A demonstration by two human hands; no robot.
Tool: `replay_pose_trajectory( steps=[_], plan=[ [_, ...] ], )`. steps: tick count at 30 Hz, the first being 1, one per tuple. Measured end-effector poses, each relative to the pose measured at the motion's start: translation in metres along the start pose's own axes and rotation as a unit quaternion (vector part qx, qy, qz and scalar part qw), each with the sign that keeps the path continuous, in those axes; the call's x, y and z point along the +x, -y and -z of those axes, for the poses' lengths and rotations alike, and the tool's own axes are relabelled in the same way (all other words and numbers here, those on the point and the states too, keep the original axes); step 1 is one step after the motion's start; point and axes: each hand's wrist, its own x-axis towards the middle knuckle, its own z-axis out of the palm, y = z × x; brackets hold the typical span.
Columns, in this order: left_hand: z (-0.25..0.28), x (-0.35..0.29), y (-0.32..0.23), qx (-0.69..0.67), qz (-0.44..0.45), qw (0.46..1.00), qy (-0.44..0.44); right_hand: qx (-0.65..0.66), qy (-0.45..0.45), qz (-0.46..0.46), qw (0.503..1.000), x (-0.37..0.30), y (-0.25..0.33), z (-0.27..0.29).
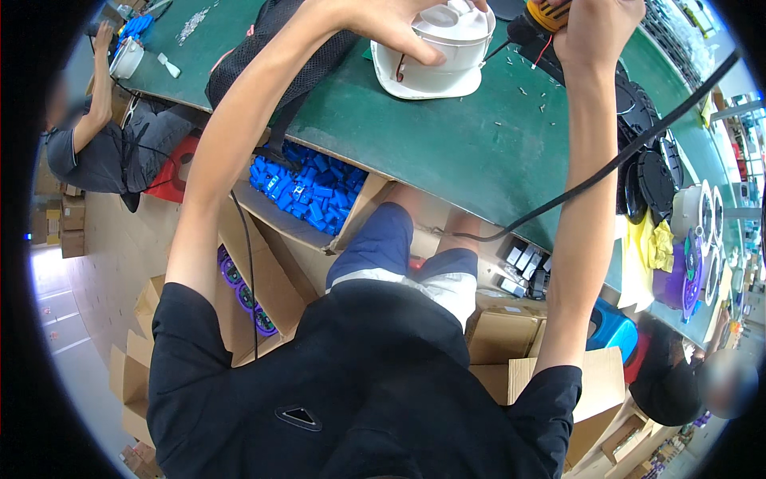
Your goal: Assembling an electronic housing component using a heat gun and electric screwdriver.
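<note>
l. fisheye cam on wearer's head is looking down, catching black t-shirt v. close below, green workbench beyond.

Passage is left over the green tabletop between the white housing and near edge. Left is blocked by the black mesh bag; right is crossed by black cable, bounded by black round parts.

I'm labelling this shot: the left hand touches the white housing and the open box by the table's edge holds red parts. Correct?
Not quite: the head view shows blue parts, not red, in the open box by the table's edge. The left hand does touch the white housing.
</note>
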Motion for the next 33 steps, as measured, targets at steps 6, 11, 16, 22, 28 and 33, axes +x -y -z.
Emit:
replay_pose_trajectory(
  steps=[6, 11, 16, 22, 28, 33],
  plan=[
    [0.003, 0.002, -0.004, -0.001, -0.005, 1.0, 0.011, 0.021, 0.044, -0.064, 0.997, 0.009, -0.003, 0.0],
    [0.003, 0.001, 0.0, 0.003, -0.012, 1.0, 0.003, 0.003, -0.016, -0.054, 0.998, 0.008, 0.001, -0.001],
    [0.015, -0.012, -0.023, 0.129, -0.136, 0.982, -0.013, -0.238, -0.041, 0.213, 0.947, 0.013, -0.022, 0.02],
    [0.004, -0.007, -0.033, 0.389, -0.158, 0.904, -0.082, -0.173, -0.067, 0.085, 0.979, 0.035, -0.023, 0.062],
    [-0.016, 0.003, -0.022, 0.335, -0.139, 0.93, -0.058, -0.101, 0.053, 0.059, 0.992, 0.066, -0.011, 0.068],
    [-0.029, 0.034, -0.027, 0.403, -0.183, 0.896, -0.032, -0.127, 0.13, 0.056, 0.982, 0.076, 0.028, 0.108]
  ],
)
